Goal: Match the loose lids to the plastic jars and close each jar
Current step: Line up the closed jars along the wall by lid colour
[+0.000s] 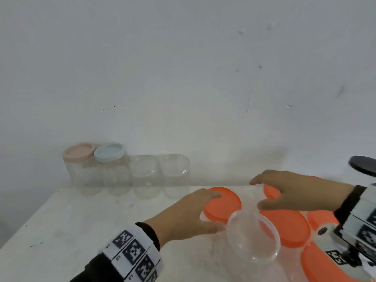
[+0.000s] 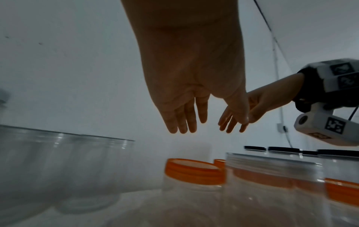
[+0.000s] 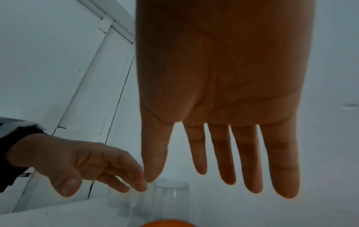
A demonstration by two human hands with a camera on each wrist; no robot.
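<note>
My left hand (image 1: 195, 210) hovers with straight fingers just above an orange-lidded jar (image 1: 225, 206); the left wrist view shows a gap between the left hand (image 2: 186, 116) and that lid (image 2: 194, 170). My right hand (image 1: 295, 190) is spread flat over another orange lid (image 1: 271, 192) and holds nothing; its fingers (image 3: 250, 161) are straight. A clear lidless jar (image 1: 252, 237) stands in front, between the two hands. More orange-lidded jars (image 1: 286, 226) crowd the right.
Against the back wall stand a pink-lidded jar (image 1: 79, 154), a blue-lidded jar (image 1: 109, 152) and two lidless clear jars (image 1: 145, 176). A black lid (image 1: 364, 164) shows at the far right, and black-lidded jars (image 2: 281, 149) stand behind. The white table (image 1: 81, 220) ends at left.
</note>
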